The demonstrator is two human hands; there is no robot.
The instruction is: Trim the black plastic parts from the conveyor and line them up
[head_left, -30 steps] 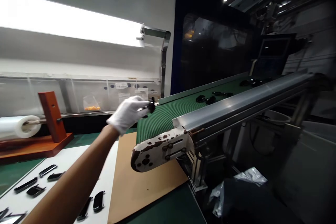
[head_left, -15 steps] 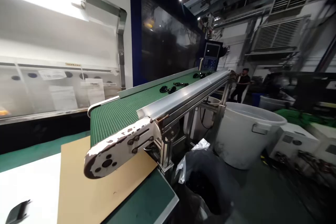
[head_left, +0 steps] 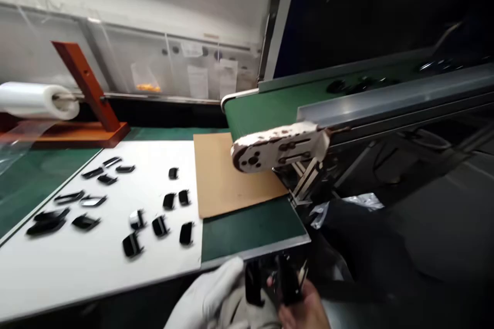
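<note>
My left hand (head_left: 210,298), in a white glove, and my bare right hand (head_left: 303,311) meet at the bottom edge, just below the table's front edge. Between them is a black plastic part (head_left: 272,280) with thin sprue pieces. The fingers of both hands are closed on it, and the blur hides its exact shape. On the white board (head_left: 77,262) lie several small black plastic parts (head_left: 160,226) in loose rows.
A green conveyor belt (head_left: 270,105) with a worn white end plate (head_left: 276,146) slopes up to the right, carrying more black parts (head_left: 358,85). A cardboard sheet (head_left: 219,175) lies under its end. A film roll (head_left: 36,100) sits on an orange stand (head_left: 88,90). A dark bag (head_left: 363,236) is lower right.
The view has swung from the conveyor and the hall back down to the table. My gloved left hand, earlier reaching up at the belt, is now low, joined by my right hand on a black part.
</note>
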